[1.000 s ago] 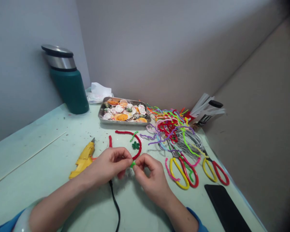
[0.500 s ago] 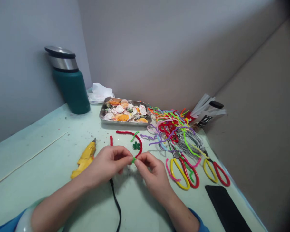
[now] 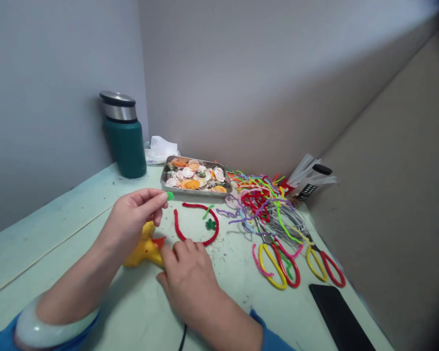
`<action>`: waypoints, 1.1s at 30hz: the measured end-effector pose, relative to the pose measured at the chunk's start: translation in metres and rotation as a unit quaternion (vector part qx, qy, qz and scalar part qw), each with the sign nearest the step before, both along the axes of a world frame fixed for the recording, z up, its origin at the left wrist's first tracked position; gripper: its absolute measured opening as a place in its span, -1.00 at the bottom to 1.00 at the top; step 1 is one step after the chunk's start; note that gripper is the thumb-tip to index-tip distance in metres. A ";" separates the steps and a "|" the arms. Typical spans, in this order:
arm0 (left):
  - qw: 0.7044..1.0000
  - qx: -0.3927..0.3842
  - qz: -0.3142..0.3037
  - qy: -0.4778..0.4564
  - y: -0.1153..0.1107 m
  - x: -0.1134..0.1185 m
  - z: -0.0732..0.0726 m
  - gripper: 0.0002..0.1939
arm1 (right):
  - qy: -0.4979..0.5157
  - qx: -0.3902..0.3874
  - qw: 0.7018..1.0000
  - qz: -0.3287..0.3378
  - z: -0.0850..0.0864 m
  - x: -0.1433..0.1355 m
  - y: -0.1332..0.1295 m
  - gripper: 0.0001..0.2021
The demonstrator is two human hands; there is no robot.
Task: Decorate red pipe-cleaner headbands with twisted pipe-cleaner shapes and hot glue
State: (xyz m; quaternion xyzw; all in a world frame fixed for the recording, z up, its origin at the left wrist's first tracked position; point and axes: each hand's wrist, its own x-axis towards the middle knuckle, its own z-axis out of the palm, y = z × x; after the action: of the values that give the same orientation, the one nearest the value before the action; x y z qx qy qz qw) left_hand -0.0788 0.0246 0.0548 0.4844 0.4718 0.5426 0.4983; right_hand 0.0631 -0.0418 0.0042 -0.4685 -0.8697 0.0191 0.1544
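My left hand (image 3: pixel 141 209) is raised over the left middle of the table, pinching a small bent piece of green pipe cleaner (image 3: pixel 170 196) between thumb and finger. Below it lies a yellow hot glue gun (image 3: pixel 146 251) with an orange trigger; its nozzle is hidden behind my left hand. My right hand (image 3: pixel 190 278) is at the gun's handle, which runs in between thumb and curled fingers. Just beyond, a red pipe cleaner (image 3: pixel 216 229) lies bent in an open ring. A dark green flower shape (image 3: pixel 210 224) and a short light green piece (image 3: pixel 208 211) lie at its right side.
A metal tray (image 3: pixel 195 193) of shells stands at the back, beside a green bottle (image 3: pixel 126 146) and tissues (image 3: pixel 163 148). Tangled pipe cleaners (image 3: pixel 256 202), two pairs of scissors (image 3: pixel 272 265) and a black phone (image 3: pixel 338 314) lie to the right. A thin stick (image 3: pixel 51 248) lies left.
My hands have parted. The left has lifted away leftward with the green piece; the right has let go of it and moved left to the glue gun's handle. The view has shifted slightly.
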 end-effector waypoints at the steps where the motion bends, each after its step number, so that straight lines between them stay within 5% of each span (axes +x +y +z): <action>1: 1.000 0.008 0.009 0.005 0.000 -0.004 0.001 -0.83 | -0.019 0.002 1.000 -0.006 -0.001 -0.007 0.000 -0.70; 5: 0.996 0.057 0.067 0.014 -0.004 -0.016 0.010 -0.87 | -0.015 -0.014 1.000 0.002 0.001 -0.016 0.002 -0.72; 9: 0.971 0.138 0.188 -0.055 -0.008 -0.023 0.022 -0.92 | 0.208 -0.102 0.973 0.004 0.009 0.006 0.014 -0.68; 12: 0.958 0.142 0.226 -0.104 -0.005 -0.024 0.022 -0.91 | 0.468 -0.249 0.848 0.015 0.016 0.031 0.023 -0.72; 15: 0.983 0.040 0.144 -0.109 0.003 -0.021 0.008 -0.84 | 0.644 -0.343 0.682 0.059 0.020 0.053 0.024 -0.71; 17: 0.991 -0.031 0.080 -0.103 0.008 -0.015 -0.005 -0.79 | 0.697 -0.347 0.623 0.072 0.020 0.062 0.022 -0.72; 19: 0.991 -0.088 0.028 -0.101 0.010 -0.009 -0.017 -0.78 | 0.725 -0.336 0.599 0.048 0.015 0.068 0.021 -0.79; 23: 0.985 -0.147 -0.026 -0.081 0.008 0.001 -0.031 -0.77 | 0.722 -0.339 0.602 -0.024 -0.003 0.069 0.022 -0.76; 33: 0.977 -0.194 -0.051 -0.073 0.005 0.009 -0.032 -0.74 | 0.584 -0.381 0.714 -0.074 -0.013 0.062 0.014 -0.63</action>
State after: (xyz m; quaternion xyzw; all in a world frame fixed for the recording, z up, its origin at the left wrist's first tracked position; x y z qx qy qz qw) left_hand -0.0699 0.0291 0.0225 0.3607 0.5051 0.4484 0.6432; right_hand 0.1254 -0.0279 -0.0084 -0.4463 -0.4884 0.6065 0.4409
